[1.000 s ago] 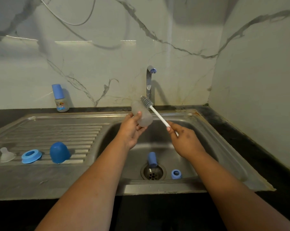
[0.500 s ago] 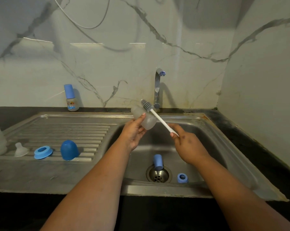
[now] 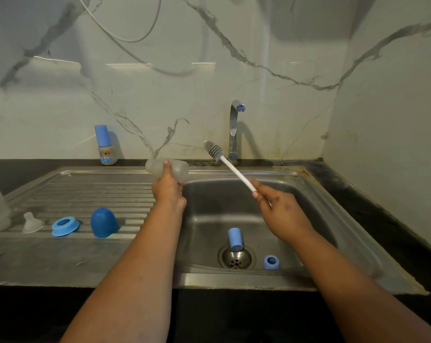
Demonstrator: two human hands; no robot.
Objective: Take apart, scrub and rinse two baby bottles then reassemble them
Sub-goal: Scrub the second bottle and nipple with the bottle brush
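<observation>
- Sink basin (image 3: 209, 219): a blue cap (image 3: 235, 239) stands at the drain, a small blue ring (image 3: 271, 262) beside it (likely awaiting rinse).
- Drainboard (image 3: 85, 189): teat (image 3: 31, 222), collar (image 3: 65, 226) and dome cover (image 3: 103, 222) lie apart in a row.
- Right hand (image 3: 281, 216) pinches the bottle brush (image 3: 230, 167) at its handle end, head raised and outside the bottle.
- Left hand (image 3: 168, 191) grips the clear bottle body (image 3: 167, 169) sideways above the basin rim; open room lies between the two.
- At the wall, the second bottle (image 3: 105, 146) stands assembled, beside the tap (image 3: 234, 129).
</observation>
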